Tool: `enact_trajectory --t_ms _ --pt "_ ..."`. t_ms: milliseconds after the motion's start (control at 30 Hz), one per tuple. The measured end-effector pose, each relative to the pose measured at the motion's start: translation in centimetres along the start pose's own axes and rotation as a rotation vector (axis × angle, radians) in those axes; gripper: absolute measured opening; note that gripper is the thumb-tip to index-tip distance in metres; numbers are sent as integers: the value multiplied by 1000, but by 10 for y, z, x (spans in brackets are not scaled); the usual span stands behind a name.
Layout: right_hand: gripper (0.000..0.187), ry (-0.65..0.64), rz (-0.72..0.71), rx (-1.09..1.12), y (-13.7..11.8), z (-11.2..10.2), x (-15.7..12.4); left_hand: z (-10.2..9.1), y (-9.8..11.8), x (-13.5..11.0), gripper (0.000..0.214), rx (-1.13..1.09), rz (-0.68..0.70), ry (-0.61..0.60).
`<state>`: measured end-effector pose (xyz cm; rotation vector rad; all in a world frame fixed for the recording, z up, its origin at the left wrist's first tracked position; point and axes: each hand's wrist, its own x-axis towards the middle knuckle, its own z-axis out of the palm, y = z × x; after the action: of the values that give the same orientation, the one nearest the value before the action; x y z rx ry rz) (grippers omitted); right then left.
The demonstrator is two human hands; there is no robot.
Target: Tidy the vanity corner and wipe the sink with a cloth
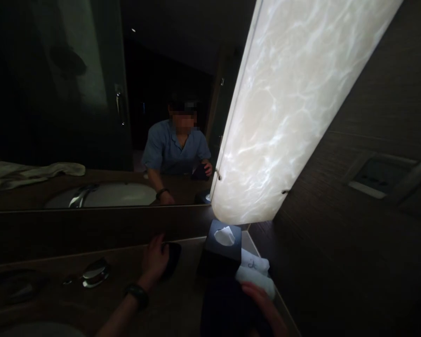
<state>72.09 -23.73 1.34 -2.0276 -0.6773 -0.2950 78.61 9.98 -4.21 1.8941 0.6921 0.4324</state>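
At the counter's back edge, my left hand, with a dark band on the wrist, is closed at the side of a small black rounded object. The light is too low to tell its kind. In the lower right, my right hand grips a larger dark navy, soft-looking item, its fingers over the right side. Part of that item lies beyond the bottom of the picture. Just behind it stands a black tissue box with a white tissue showing.
Rolled white towels lie right of the tissue box. A chrome tap and part of a white basin are at left. The mirror reflects a person in blue. A glowing marbled panel hangs above the corner.
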Motion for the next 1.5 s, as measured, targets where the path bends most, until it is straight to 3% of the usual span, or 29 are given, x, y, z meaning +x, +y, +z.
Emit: enact_trajectory --t_ms 67,133,200,267,333,433,500,567,700,800,867,933,1033,1100,1167,1200,1267,1367,1433,1500 --pt "62 -99 -99 -28 -7 15 57 20 30 8 48 -108 42 -41" --pt "66 -268 -133 -204 -15 39 101 45 57 18 43 -238 36 -122" --pt "63 -392 -158 -369 -19 59 120 67 74 26 42 -346 10 -198" --pt "60 -408 -183 -356 -17 66 116 81 80 28 49 -400 -6 -253" --pt "61 -365 -214 -124 -7 57 97 88 79 24 60 -395 -12 -281" --pt "60 -212 -226 221 15 23 75 92 75 14 64 -356 35 -285" --pt "52 -81 -190 172 30 0 75 94 75 9 63 -336 87 -276" --pt "44 -24 -143 -38 39 -13 86 98 77 7 68 -307 120 -271" --pt "55 -237 -96 -271 36 -18 101 104 77 9 68 -243 152 -279" --pt "48 -511 -89 -197 23 -35 88 104 78 11 60 -195 171 -293" --pt "44 -577 -52 -68 17 -59 76 99 82 7 59 -157 181 -281" --pt "42 -420 40 17 18 -87 69 91 91 -6 63 -110 217 -242" --pt "34 47 221 -12 23 -115 71 77 103 -38 65 -43 331 -221" --pt "40 303 250 -88 25 -112 81 72 104 -61 56 -9 407 -255" --pt "42 387 97 -170 22 -89 95 73 98 -80 40 28 492 -286" --pt "41 332 -22 -201 20 -72 103 75 92 -87 33 47 535 -298" --pt "44 72 -226 -253 16 -32 124 81 79 -94 37 103 573 -329" --pt "60 -354 -227 -360 10 12 160 88 66 -97 52 183 466 -392" --pt "61 -475 -107 -493 6 15 178 88 64 -98 52 150 438 -404" --pt "54 -494 -3 -653 5 -3 182 83 68 -98 47 63 464 -379"
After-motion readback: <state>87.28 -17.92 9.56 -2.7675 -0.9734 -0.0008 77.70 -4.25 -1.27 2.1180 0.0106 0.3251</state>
